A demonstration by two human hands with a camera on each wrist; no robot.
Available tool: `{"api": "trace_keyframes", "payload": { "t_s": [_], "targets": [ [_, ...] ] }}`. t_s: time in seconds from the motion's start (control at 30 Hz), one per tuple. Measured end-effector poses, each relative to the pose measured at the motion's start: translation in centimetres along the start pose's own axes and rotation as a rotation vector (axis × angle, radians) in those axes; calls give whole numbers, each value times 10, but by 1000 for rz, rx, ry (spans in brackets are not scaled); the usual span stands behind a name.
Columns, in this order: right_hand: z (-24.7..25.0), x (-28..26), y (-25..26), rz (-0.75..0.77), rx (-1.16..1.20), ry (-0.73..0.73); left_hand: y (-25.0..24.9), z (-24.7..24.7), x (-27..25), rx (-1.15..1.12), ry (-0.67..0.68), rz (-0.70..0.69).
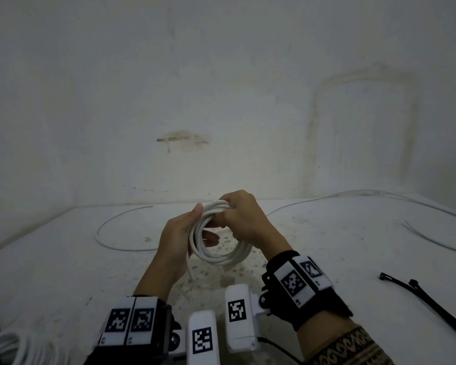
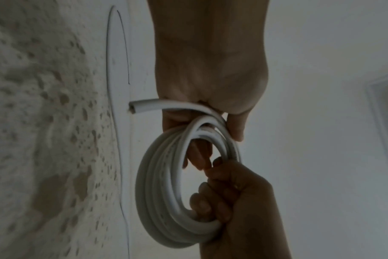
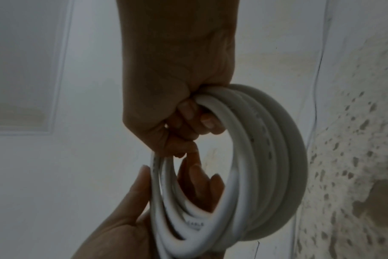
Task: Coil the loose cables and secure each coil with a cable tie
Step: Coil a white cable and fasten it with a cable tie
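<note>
Faint printed lettering on white cable coil (image 3: pixel 244 175), on inner loop low beside left hand (image 3: pixel 122 219) fingers: reads "CABLE". More print along coil near right hand (image 1: pixel 244 219), too small to read. Wrist trackers carry black-white square code markers only.

All three views are dimly lit, with a cool grey-green cast and no clear light source to be made out. In the head view, the wall (image 1: pixel 221 88) is seen evenly and flatly lit, soft shadow is gathered toward the corners, and straight edges are bowed by the wide lens. In both wrist views, the left hand (image 2: pixel 210 61) and right hand (image 3: pixel 177 70) are rendered dark against pale backgrounds. The white cable coil (image 3: pixel 266 157) is smeared by motion blur at its near loops, and fine grain is spread throughout
</note>
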State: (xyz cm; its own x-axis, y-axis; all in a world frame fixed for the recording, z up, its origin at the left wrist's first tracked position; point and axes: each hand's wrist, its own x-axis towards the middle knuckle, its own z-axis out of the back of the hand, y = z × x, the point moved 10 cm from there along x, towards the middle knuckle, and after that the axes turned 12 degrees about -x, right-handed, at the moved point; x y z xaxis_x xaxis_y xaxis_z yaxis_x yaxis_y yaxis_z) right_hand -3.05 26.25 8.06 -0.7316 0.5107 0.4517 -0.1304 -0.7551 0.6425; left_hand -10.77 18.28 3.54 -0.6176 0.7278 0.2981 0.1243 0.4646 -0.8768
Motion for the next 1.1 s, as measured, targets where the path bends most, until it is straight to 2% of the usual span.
{"api": "trace_keyframes", "payload": {
  "t_s": [0.23,0.33,0.53,0.67,0.87,0.9,1.0,1.1],
  "targets": [
    [1,-1,-6,-57,86,-88,23,-6,-4,-286,57,217],
    [5,-1,-11,-83,97,-134,23,-12,-5,-291,60,240],
    [7,-9,-14,-100,20,-130,33,-17,-6,-314,-28,267],
    [14,-22,-27,-187,88,-68,38,-25,-9,-223,-91,279],
    [34,-48,-29,-195,151,161,32,-34,-16,-44,-245,193],
    [42,-55,-34,-237,182,153,33,-36,-20,-45,-261,191],
    [83,-73,-75,-428,144,-21,41,-36,-27,-61,-314,204],
    [131,-107,-138,-779,-330,-168,49,-35,-34,-57,-357,224]
  ]
}}
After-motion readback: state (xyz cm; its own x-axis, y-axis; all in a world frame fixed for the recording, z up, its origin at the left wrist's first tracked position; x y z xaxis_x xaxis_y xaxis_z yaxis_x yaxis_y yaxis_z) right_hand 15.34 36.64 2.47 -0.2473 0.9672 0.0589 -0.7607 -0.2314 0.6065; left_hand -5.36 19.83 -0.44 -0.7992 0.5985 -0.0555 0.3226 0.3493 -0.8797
